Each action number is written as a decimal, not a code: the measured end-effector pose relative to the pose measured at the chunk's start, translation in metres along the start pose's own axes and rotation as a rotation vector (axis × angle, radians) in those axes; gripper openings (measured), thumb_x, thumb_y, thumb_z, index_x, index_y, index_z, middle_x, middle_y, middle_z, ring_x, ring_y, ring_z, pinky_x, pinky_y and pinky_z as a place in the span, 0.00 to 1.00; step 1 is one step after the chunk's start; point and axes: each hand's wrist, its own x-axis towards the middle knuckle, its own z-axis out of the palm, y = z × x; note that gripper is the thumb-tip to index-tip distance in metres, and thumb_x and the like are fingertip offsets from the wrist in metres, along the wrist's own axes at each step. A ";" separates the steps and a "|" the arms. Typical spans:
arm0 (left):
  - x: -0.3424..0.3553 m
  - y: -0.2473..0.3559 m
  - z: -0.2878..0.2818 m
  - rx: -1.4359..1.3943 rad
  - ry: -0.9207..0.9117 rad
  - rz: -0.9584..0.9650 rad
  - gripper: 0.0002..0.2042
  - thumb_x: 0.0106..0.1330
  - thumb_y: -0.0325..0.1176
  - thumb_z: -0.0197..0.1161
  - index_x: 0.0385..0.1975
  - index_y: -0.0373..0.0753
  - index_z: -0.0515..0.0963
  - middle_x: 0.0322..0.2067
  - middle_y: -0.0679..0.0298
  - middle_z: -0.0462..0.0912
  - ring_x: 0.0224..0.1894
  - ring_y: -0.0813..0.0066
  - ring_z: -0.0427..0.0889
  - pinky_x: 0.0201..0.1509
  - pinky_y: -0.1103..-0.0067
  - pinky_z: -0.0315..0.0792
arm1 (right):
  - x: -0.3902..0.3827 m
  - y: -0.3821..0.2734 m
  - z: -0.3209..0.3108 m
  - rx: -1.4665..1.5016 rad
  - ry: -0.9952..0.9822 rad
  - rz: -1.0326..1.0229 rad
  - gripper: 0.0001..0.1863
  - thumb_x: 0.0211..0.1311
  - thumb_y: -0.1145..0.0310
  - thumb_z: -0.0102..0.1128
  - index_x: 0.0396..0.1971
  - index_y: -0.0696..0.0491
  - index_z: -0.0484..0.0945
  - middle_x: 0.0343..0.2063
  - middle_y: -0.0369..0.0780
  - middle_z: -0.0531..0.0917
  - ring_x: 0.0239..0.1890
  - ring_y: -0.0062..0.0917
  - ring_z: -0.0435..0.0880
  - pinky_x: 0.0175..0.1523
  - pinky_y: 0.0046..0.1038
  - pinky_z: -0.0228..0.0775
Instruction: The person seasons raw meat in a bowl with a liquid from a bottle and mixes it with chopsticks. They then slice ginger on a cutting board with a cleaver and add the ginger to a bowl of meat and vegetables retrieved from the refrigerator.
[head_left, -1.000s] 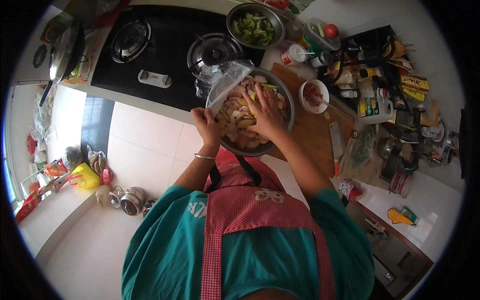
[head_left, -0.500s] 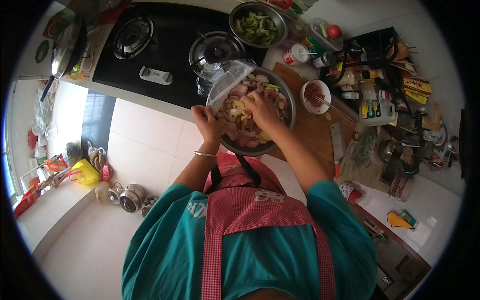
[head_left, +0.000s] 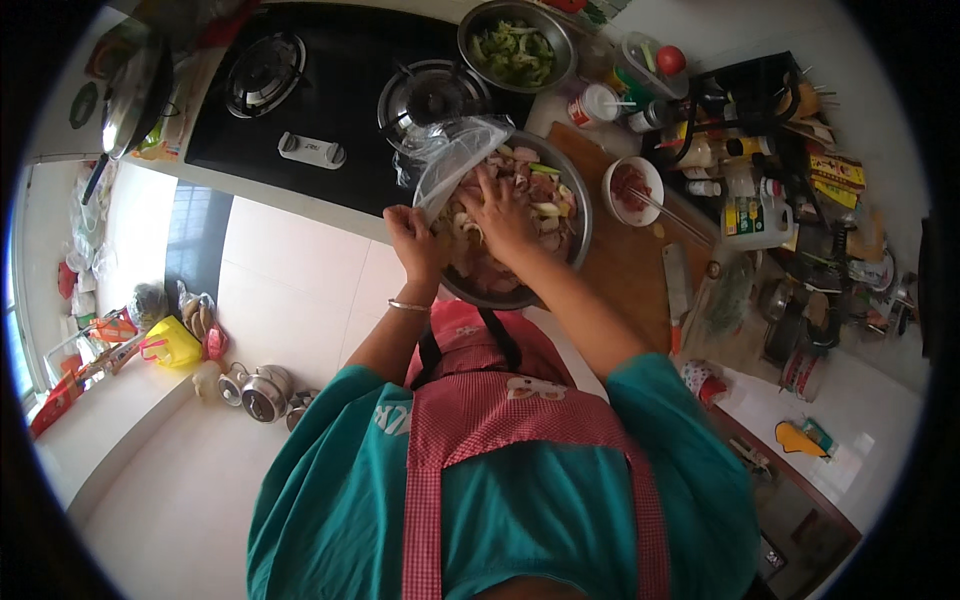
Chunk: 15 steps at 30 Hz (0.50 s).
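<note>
My left hand (head_left: 411, 240) is closed in a pinch on the edge of a clear plastic bag (head_left: 455, 165), which hangs over the left rim of a large metal bowl (head_left: 583, 225). In the bowl lies a heap of raw meat pieces (head_left: 535, 195) mixed with pale slices and bits of green. My right hand (head_left: 497, 217) lies on the meat near the bag's edge, its fingers spread and their tips partly sunk among the pieces. What is under that palm is hidden.
Behind stand a gas stove (head_left: 330, 90) and a bowl of chopped greens (head_left: 515, 55). On the right, a cutting board (head_left: 625, 270) bears a white bowl of red meat with chopsticks (head_left: 632, 190) and a cleaver (head_left: 677, 285). Bottles and jars (head_left: 750, 215) crowd the far right.
My right hand has moved left across the meat toward the bag, and its fingers have spread. More of the meat on the right now shows. My left hand stays at the bag's edge.
</note>
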 end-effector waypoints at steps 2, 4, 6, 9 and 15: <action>-0.003 0.002 -0.003 0.037 -0.016 -0.040 0.06 0.75 0.30 0.56 0.38 0.38 0.67 0.30 0.66 0.70 0.31 0.77 0.69 0.38 0.78 0.68 | 0.001 0.002 0.001 0.019 0.063 -0.036 0.22 0.58 0.69 0.66 0.54 0.39 0.78 0.65 0.42 0.64 0.59 0.44 0.73 0.53 0.54 0.74; -0.004 0.004 -0.006 0.056 -0.018 -0.058 0.05 0.75 0.30 0.56 0.38 0.38 0.67 0.30 0.66 0.70 0.32 0.77 0.69 0.38 0.79 0.68 | 0.000 0.008 0.009 0.166 0.122 -0.103 0.21 0.58 0.69 0.64 0.53 0.41 0.79 0.60 0.42 0.69 0.59 0.42 0.73 0.56 0.53 0.73; -0.003 0.001 -0.004 0.055 -0.008 -0.056 0.06 0.75 0.30 0.56 0.38 0.38 0.67 0.29 0.65 0.70 0.32 0.77 0.70 0.39 0.78 0.68 | -0.005 0.007 0.012 0.266 0.112 -0.116 0.20 0.59 0.69 0.62 0.53 0.43 0.79 0.56 0.41 0.73 0.58 0.40 0.74 0.61 0.51 0.70; -0.003 0.009 -0.002 0.081 0.008 -0.038 0.07 0.73 0.31 0.56 0.38 0.36 0.66 0.30 0.60 0.70 0.31 0.69 0.70 0.40 0.73 0.70 | -0.034 -0.004 0.010 0.315 0.067 -0.104 0.21 0.59 0.70 0.61 0.54 0.47 0.78 0.54 0.40 0.75 0.58 0.40 0.74 0.69 0.50 0.62; -0.003 0.015 -0.006 0.081 -0.032 -0.070 0.06 0.73 0.31 0.54 0.38 0.36 0.66 0.31 0.59 0.71 0.33 0.68 0.71 0.42 0.72 0.70 | -0.078 0.018 -0.038 0.201 0.160 -0.119 0.45 0.46 0.60 0.78 0.68 0.38 0.69 0.71 0.40 0.64 0.74 0.46 0.55 0.73 0.58 0.49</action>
